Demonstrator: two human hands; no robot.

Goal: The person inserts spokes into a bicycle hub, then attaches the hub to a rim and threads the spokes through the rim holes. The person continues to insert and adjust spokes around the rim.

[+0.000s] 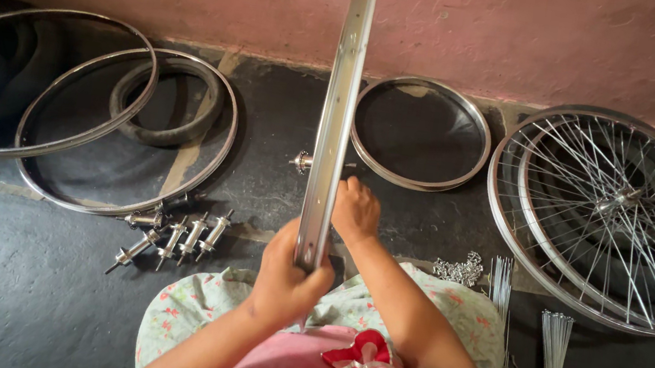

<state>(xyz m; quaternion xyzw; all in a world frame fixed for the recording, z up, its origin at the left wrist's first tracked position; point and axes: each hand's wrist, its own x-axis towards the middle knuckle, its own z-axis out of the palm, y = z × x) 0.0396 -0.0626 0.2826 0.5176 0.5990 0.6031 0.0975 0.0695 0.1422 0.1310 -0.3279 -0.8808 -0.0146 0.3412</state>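
A: On the floor by the pink wall: left hand (285, 277) clamped around upright rim (336, 116), edge-on, at its lower part.
B: Right hand (355, 212)?
A: Behind rim near hub (302, 161); grip unclear. Spare hubs (172, 236) lie loose.

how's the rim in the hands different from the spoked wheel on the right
The held rim stands upright on edge, seen edge-on as a narrow strip; the spoked wheel lies flat on the floor. The held rim shows no spokes from this view, while the spoked wheel is fully laced around a central hub. The left hand grips the rim's near edge and the right hand is beside it; nothing touches the wheel. Both are shiny silver metal.
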